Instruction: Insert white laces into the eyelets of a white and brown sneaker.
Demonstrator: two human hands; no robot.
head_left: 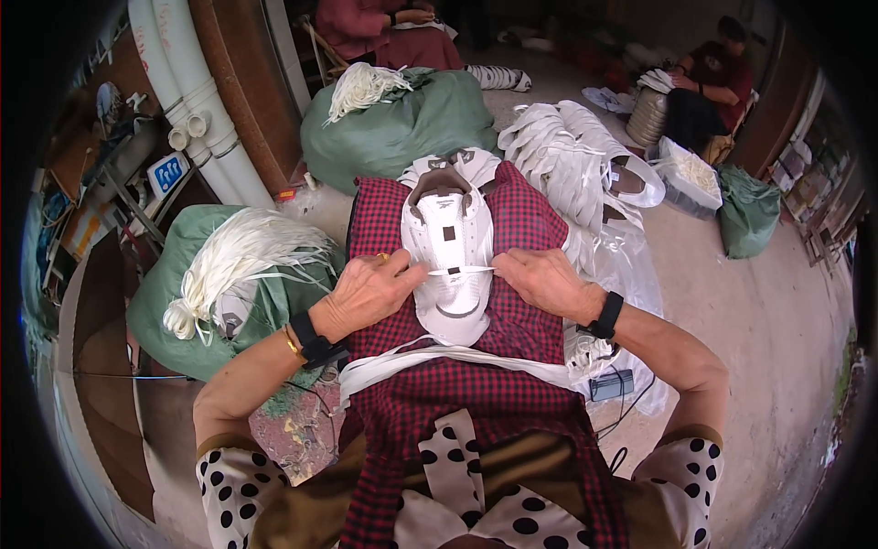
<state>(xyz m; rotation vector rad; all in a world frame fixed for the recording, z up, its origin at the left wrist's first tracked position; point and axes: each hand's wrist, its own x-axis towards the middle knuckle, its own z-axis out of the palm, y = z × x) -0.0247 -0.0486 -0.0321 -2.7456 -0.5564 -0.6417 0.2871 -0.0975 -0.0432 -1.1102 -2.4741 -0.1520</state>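
White shoe upper (450, 265): flat, unlasted, lying lengthwise on red-black checked cloth over lap, toe end toward person. Dark cutouts along centre, tongue end far side. Thin white lace strip (460, 271) stretched taut across its middle, horiz., ends pinched at L & R edges.

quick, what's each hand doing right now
Left hand: closed, pinching one end of the white lace across the white shoe upper.
Right hand: closed, pinching the lace's other end.
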